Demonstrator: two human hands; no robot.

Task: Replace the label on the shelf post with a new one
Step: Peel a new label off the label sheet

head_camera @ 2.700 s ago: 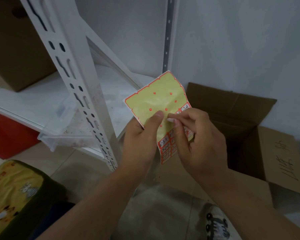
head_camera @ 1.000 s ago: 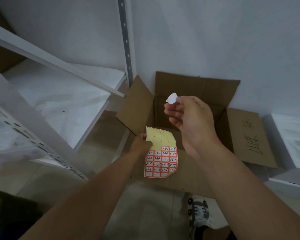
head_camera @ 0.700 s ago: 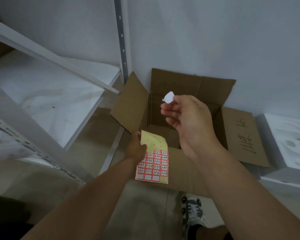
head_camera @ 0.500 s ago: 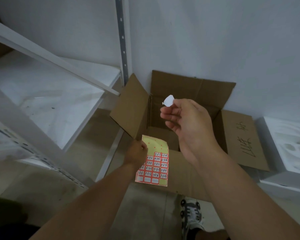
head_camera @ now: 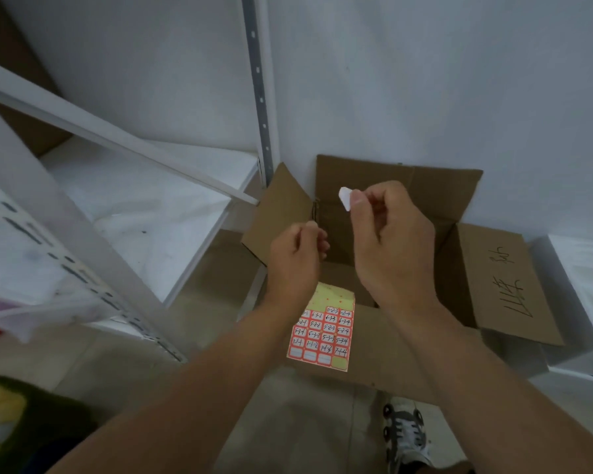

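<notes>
My right hand (head_camera: 387, 241) pinches a small white label (head_camera: 345, 198) between thumb and forefinger, above the open cardboard box (head_camera: 435, 186). My left hand (head_camera: 298, 258) is raised beside it with curled fingers that hold nothing I can see. The sticker sheet (head_camera: 324, 331), yellow backing with red-framed numbered labels, shows just below my left wrist over the box's front flap. My fingers do not reach it, and the wrist hides its upper left corner. The slotted white shelf post (head_camera: 72, 241) slants across the left.
A grey rear shelf post (head_camera: 259, 97) runs up the wall behind the white shelf board (head_camera: 158, 206). White foam packing (head_camera: 582, 289) lies at the right. My shoe (head_camera: 404, 436) is on the floor below the box. A clear plastic tray (head_camera: 11, 302) juts out at the left.
My left hand has let go of the sticker sheet and risen toward my right hand. The right hand has turned, still pinching the white label. The sheet has stayed low by the box.
</notes>
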